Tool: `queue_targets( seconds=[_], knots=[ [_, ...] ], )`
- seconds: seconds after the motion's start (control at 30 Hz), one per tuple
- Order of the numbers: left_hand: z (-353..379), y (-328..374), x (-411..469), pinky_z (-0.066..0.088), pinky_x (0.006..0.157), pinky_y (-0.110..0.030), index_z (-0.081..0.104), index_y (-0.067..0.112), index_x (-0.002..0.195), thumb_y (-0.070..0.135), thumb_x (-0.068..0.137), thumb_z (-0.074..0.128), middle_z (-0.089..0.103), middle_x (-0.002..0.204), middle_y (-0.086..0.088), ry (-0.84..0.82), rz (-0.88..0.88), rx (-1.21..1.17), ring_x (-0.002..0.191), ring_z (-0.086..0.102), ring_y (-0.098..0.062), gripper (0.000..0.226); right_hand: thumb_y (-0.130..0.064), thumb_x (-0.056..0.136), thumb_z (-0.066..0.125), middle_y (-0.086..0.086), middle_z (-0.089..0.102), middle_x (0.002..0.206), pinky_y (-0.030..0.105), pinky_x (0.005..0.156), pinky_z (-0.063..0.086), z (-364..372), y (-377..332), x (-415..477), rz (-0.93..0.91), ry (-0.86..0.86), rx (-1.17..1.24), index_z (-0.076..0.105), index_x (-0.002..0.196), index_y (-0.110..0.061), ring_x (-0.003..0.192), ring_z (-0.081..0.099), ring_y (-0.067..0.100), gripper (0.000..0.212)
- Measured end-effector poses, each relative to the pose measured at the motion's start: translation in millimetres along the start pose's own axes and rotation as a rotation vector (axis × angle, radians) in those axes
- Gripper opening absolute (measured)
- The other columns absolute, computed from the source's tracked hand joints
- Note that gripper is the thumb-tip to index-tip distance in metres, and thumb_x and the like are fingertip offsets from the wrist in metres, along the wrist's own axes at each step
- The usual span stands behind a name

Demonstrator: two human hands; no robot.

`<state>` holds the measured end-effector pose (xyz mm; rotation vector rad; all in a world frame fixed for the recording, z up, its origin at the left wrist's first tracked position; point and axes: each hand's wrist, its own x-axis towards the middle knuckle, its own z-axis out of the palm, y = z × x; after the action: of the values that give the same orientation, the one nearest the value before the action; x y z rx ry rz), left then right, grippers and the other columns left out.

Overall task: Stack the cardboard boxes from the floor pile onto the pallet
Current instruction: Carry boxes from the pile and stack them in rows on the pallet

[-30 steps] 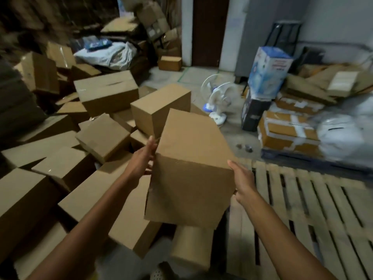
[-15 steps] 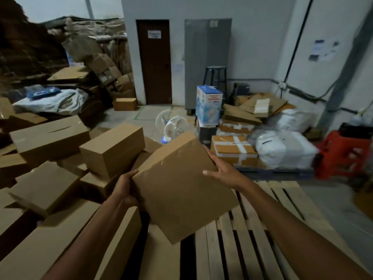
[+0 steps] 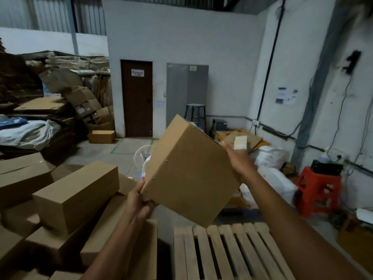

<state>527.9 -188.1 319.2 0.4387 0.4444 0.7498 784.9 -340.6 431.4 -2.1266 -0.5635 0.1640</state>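
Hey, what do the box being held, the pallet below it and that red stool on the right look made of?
The held box: likely cardboard, matte plain brown with folded edges. The pallet: bare unfinished wood, pale slats with gaps between. The red stool: probably moulded plastic, uniform red with cut-out sides; too dim to be sure.

Setting: warehouse or storeroom, goods-handling area. Evidence: loose pile of plain cardboard boxes [image 3: 76,195] on the left; slatted wooden pallet [image 3: 222,251] low in front; flattened cardboard [image 3: 40,104] stacked high at far left; bare concrete floor [image 3: 96,156] with a green taped outline; corrugated metal sheeting [image 3: 50,15] above white walls; exposed cables [image 3: 270,57] running down the corner; white sacks [image 3: 276,178] beside a red plastic stool [image 3: 319,190] at right; brown door [image 3: 137,98] carrying a notice, text unreadable
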Motion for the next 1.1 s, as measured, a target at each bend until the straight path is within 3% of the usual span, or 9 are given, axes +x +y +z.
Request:
queue_targets(
  seconds=[0.07,0.17,0.27,0.4,0.5,0.63,0.83,0.97,1.1],
  knots=[
    [11,-3,16,0.047,0.098,-0.058,0.054,0.023,0.14,0.028,0.103,0.045,0.056,0.135,-0.02,-0.051,0.038,0.077,0.127,0.052,-0.036,0.038,-0.098,0.047,0.058,0.011,0.065,0.126,0.052,0.097,0.052,-3,12,24,0.176,0.007,0.308,0.059,0.134,-0.02,0.109,0.063,0.035,0.117],
    [26,-6,33,0.036,0.111,-0.063,0.062,0.026,0.13,0.02,0.095,0.051,0.059,0.13,-0.018,-0.112,0.043,0.267,0.127,0.05,-0.038,0.038,-0.064,0.061,0.078,0.008,0.072,0.107,0.042,0.082,0.06,-7,30,45,0.292,0.156,0.7,0.068,0.117,-0.012,0.093,0.07,0.029,0.077],
    [41,-19,40,0.044,0.102,-0.056,0.069,0.023,0.119,0.026,0.094,0.055,0.069,0.113,-0.013,-0.097,0.036,0.599,0.107,0.06,-0.031,0.028,-0.047,0.07,0.081,0.007,0.075,0.094,0.039,0.077,0.062,-14,41,68,0.345,0.136,0.933,0.067,0.104,-0.017,0.084,0.073,0.028,0.048],
    [26,-52,118,0.046,0.105,-0.046,0.055,0.032,0.139,0.084,0.078,0.054,0.063,0.134,0.002,0.014,0.083,0.916,0.12,0.059,-0.017,0.08,-0.038,0.083,0.072,0.012,0.073,0.097,0.038,0.074,0.059,7,67,89,0.292,-0.037,0.857,0.067,0.108,-0.014,0.088,0.071,0.03,0.035],
    [35,-85,150,0.032,0.118,-0.051,0.054,0.033,0.142,0.097,0.069,0.047,0.06,0.14,0.001,0.023,0.036,0.885,0.127,0.056,-0.021,0.098,-0.053,0.079,0.07,0.009,0.069,0.106,0.048,0.089,0.058,27,116,106,0.303,-0.048,0.728,0.058,0.111,-0.019,0.097,0.068,0.032,0.048],
    [75,-118,145,0.043,0.102,-0.053,0.056,0.014,0.127,0.091,0.079,0.035,0.059,0.125,-0.017,0.206,-0.028,0.945,0.109,0.058,-0.033,0.094,-0.079,0.058,0.071,0.006,0.072,0.111,0.049,0.086,0.058,67,249,191,0.408,-0.198,0.6,0.065,0.122,-0.028,0.097,0.07,0.03,0.083],
    [74,-163,183,0.051,0.072,-0.042,0.057,0.006,0.124,0.064,0.082,0.065,0.059,0.111,-0.023,0.373,-0.322,1.055,0.093,0.061,-0.038,0.071,-0.04,0.09,0.056,0.016,0.068,0.093,0.044,0.076,0.05,35,252,165,0.404,-0.318,0.512,0.065,0.104,-0.015,0.09,0.066,0.037,0.031],
    [57,-182,195,0.048,0.063,-0.034,0.057,0.008,0.087,0.042,0.089,0.066,0.056,0.082,-0.016,0.356,-0.418,1.013,0.069,0.058,-0.028,0.035,-0.032,0.098,0.053,0.01,0.066,0.083,0.038,0.069,0.046,45,272,185,0.389,-0.37,0.494,0.065,0.093,-0.012,0.078,0.063,0.03,0.025],
    [25,-197,221,0.044,0.065,-0.033,0.055,0.01,0.096,0.03,0.094,0.061,0.054,0.082,-0.014,0.277,-0.426,0.935,0.069,0.053,-0.026,0.022,-0.03,0.089,0.06,0.007,0.063,0.121,0.055,0.089,0.052,82,305,204,0.51,-0.507,0.483,0.057,0.129,-0.029,0.11,0.06,0.033,0.04]
  ],
)
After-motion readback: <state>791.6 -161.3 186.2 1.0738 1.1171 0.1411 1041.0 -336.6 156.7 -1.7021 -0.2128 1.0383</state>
